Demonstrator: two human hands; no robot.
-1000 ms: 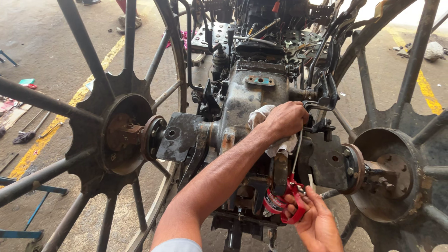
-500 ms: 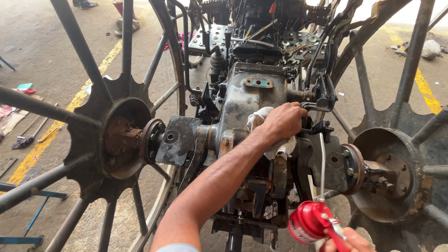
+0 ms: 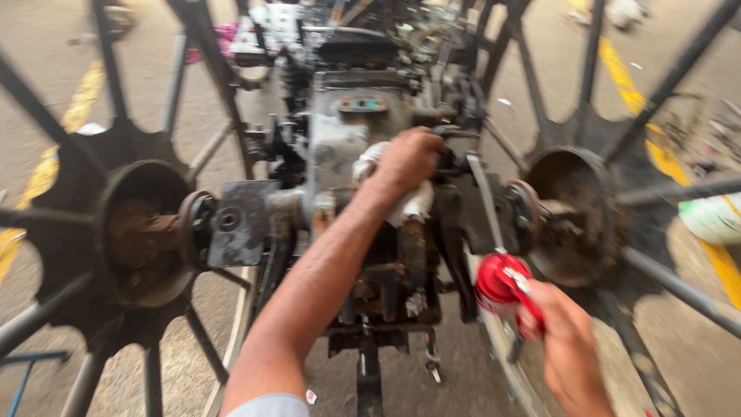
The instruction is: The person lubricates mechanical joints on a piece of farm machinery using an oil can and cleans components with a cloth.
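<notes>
At the centre of the frame the left hand (image 3: 409, 158) presses a whitish rag (image 3: 413, 205) against the greasy gearbox housing (image 3: 347, 147) of a machine standing between two spoked iron wheels, one at the left (image 3: 143, 232) and one at the right (image 3: 575, 208). Its grip is closed over the cloth. Lower right of centre, the right hand (image 3: 567, 347) holds a red oil can (image 3: 500, 282) by its trigger, grip wrapped round it, the thin spout (image 3: 482, 201) rising toward the housing. The view is blurred by motion, so whether the spout tip touches anything cannot be told.

Several things look risky. With the can held away from the housing, a squeeze would likely send oil onto the floor or the forearm rather than the machine. The rag sits close to levers and linkages and could snag there. The oily casing may let the left hand slide onto a sharp edge. The long spout could also bend against the frame.
</notes>
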